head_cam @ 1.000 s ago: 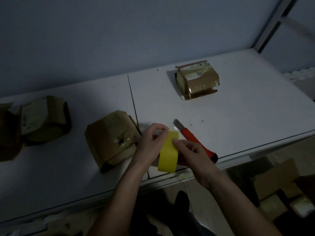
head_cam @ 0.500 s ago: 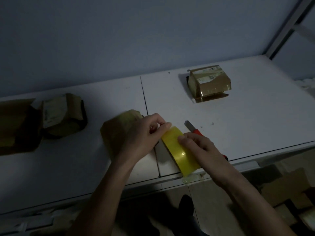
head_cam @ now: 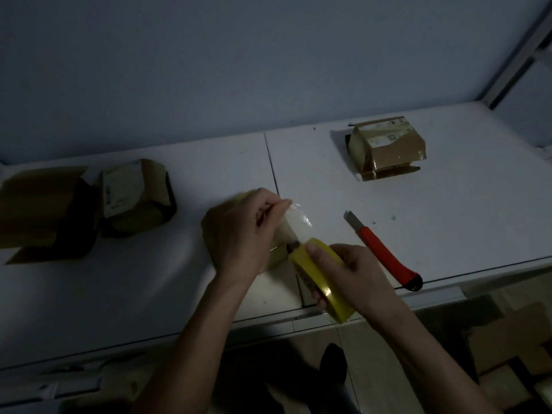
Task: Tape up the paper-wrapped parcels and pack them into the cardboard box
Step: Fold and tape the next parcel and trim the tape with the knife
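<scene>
right hand (head_cam: 355, 276) grips the yellow tape roll (head_cam: 321, 282); left hand (head_cam: 245, 231) pinches the clear tape strip (head_cam: 297, 224) over a parcel (head_cam: 215, 231) on the counter (head_cam: 448, 228).

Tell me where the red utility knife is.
The red utility knife lies on the white table, right of the right hand, near the front edge.

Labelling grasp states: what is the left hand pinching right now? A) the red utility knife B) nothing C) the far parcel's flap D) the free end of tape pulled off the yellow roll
D: the left hand pinches the clear tape strip drawn from the yellow roll, which the right hand grips; the red utility knife lies untouched on the table.
</scene>
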